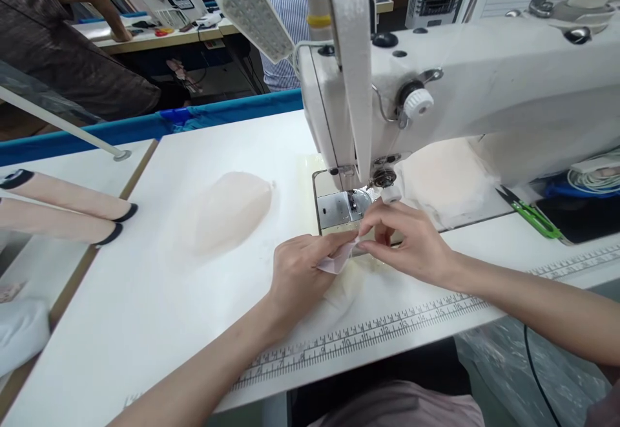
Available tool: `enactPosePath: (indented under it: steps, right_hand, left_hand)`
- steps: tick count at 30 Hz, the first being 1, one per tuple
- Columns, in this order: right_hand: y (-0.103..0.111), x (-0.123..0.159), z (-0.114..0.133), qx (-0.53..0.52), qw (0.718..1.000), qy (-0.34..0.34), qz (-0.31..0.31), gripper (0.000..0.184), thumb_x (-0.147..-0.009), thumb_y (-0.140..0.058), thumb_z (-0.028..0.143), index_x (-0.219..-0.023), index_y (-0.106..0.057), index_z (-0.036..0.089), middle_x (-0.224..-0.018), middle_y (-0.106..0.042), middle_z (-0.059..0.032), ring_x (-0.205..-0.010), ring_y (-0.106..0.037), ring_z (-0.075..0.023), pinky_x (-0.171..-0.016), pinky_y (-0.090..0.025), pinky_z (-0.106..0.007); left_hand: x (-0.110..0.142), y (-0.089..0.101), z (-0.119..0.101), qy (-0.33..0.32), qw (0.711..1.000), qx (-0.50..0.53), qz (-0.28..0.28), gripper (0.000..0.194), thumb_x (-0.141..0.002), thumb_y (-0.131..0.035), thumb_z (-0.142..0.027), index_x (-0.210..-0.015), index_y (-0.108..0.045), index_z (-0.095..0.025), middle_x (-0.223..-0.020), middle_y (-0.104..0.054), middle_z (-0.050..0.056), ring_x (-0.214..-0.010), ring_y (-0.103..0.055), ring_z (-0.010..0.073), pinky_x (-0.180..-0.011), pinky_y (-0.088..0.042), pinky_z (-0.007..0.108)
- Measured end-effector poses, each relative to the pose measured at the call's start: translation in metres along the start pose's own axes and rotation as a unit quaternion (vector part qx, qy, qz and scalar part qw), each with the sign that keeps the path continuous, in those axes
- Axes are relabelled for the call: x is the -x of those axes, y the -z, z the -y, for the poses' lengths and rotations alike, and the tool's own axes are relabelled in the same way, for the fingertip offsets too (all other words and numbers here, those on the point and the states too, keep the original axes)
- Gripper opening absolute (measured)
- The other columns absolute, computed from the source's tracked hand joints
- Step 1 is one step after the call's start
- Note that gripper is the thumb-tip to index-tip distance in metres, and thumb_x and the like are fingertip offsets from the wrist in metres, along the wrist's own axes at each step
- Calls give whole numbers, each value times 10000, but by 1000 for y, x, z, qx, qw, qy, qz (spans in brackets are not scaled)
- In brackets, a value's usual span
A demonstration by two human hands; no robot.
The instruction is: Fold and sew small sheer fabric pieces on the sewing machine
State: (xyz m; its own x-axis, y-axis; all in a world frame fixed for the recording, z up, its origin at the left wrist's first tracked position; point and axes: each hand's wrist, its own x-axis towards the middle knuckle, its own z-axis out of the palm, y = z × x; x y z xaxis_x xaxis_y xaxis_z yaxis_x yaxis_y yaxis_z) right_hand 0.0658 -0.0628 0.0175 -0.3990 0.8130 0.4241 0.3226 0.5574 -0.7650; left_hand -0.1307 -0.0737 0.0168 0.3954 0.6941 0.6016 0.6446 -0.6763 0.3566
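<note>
A small piece of sheer pale fabric [338, 263] is pinched between my two hands, just in front of the sewing machine's needle plate [333, 210]. My left hand [306, 265] grips its left side, thumb and fingers pressed together. At its upper right edge, my right hand [411, 239] holds it in a fingertip pinch. Above my right fingers stands the sewing machine's head [334, 104], with the presser foot [352, 202] close to them. A sheer, light beige cup-shaped fabric piece [235, 210] lies flat on the white table to the left.
Green-handled scissors [535, 219] lie at the right beside a dark flat object. More pale fabric [438, 181] rests under the machine arm. A printed ruler [368, 335] runs along the front edge. Two beige rolls [72, 197] lie left; people stand beyond the blue-edged table.
</note>
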Motion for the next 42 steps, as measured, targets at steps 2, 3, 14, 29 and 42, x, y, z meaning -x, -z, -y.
enactPosePath:
  steps: [2,3,14,29,42]
  right_hand:
    - [0,0,1,-3,1000,1,4,115,-822,-629,122,-900,-608,203,-934,-598,7,-578,-530,-45,-546,-480,-207]
    - [0,0,1,-5,1000,4,7,119,-821,-624,115,-900,-605,202,-938,-592,9,-577,-526,-40,-547,-477,-203]
    - [3,0,-4,2,998,52,43,97,-856,-592,129,-926,-590,197,-935,-609,-11,-642,-571,-76,-587,-514,-228]
    - [2,-1,-2,2,992,125,14,40,-887,-628,163,-923,-637,148,-782,-683,-17,-671,-629,-93,-572,-515,-197]
    - [2,-1,-2,-5,994,109,12,89,-866,-667,235,-905,-637,161,-736,-659,3,-622,-606,-84,-577,-522,-196]
  left_hand:
    - [0,0,0,0,1000,2,-2,128,-898,-562,-189,-885,-684,-226,-553,-641,-56,-433,-526,72,-429,-392,192]
    - [0,0,0,-1,1000,4,-3,127,-898,-563,-187,-887,-684,-225,-543,-631,-58,-431,-520,73,-429,-391,192]
    - [1,2,0,-2,999,34,17,101,-878,-614,-184,-935,-692,-215,-595,-607,-41,-492,-508,75,-456,-373,197]
    - [4,2,5,-66,998,-8,-21,52,-870,-649,-193,-918,-666,-183,-548,-574,-60,-485,-471,67,-479,-353,199]
    - [5,2,4,-99,993,-48,-30,72,-870,-635,-159,-929,-659,-193,-543,-583,-70,-456,-468,62,-465,-337,211]
